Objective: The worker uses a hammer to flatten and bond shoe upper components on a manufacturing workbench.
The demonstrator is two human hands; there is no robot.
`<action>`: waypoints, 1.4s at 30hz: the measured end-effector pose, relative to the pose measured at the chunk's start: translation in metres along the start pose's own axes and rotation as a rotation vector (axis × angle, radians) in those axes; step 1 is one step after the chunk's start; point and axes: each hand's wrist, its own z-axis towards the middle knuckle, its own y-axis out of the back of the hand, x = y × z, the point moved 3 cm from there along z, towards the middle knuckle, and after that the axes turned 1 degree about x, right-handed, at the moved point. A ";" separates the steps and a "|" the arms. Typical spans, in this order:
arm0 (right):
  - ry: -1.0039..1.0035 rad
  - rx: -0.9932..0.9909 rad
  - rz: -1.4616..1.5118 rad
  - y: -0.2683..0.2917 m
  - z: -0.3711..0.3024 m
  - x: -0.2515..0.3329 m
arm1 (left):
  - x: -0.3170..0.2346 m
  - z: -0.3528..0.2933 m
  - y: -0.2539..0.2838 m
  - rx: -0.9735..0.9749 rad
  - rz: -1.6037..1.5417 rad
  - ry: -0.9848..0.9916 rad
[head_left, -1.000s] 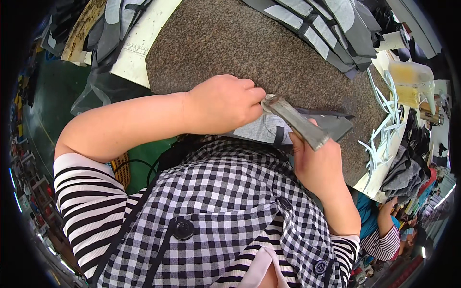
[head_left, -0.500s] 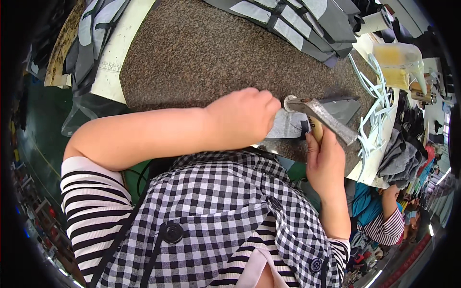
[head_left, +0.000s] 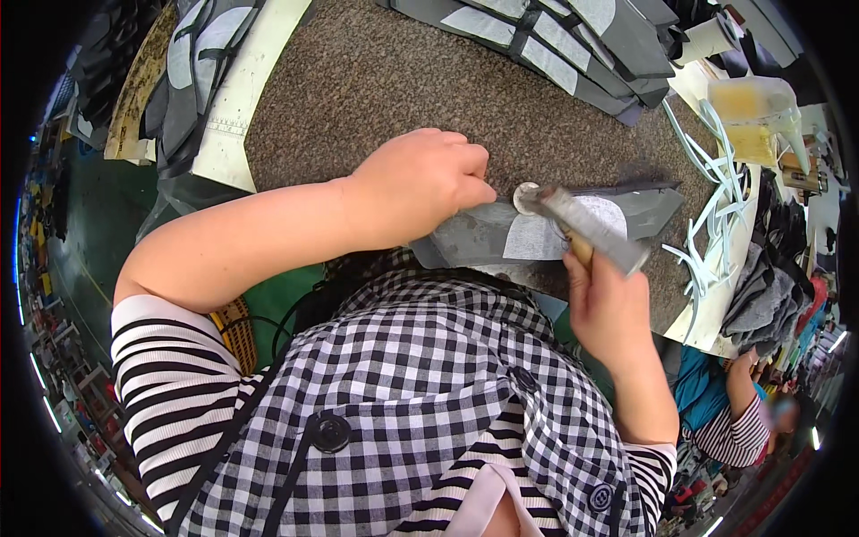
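Note:
My right hand (head_left: 613, 300) is wrapped round the wooden handle of a hammer (head_left: 599, 234). The hammer's round face is over the upper edge of a dark grey sheet piece (head_left: 456, 240) with a whitish patch (head_left: 534, 237) on it. My left hand (head_left: 419, 174) is closed, its thumb and fingertips pinching the piece's upper edge just left of the hammer head. The piece lies along the near side of the speckled brown work surface (head_left: 376, 80); part of it is hidden under my left hand and the hammer.
Stacked dark grey pieces with whitish patches (head_left: 555, 54) lie at the far side, and more (head_left: 183, 98) at the far left. Pale blue strips (head_left: 716, 179) hang over the right edge, near a plastic bag of yellowish matter (head_left: 752, 116). Another person (head_left: 734, 421) is at the lower right.
My left hand has moved left, away from the hammer, uncovering more of the grey piece. The hammer head has shifted slightly left and is blurred. The whole view has shifted slightly.

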 end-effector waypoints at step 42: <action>0.160 0.063 0.035 0.000 0.033 0.037 | -0.011 -0.052 -0.018 -0.457 -0.068 0.453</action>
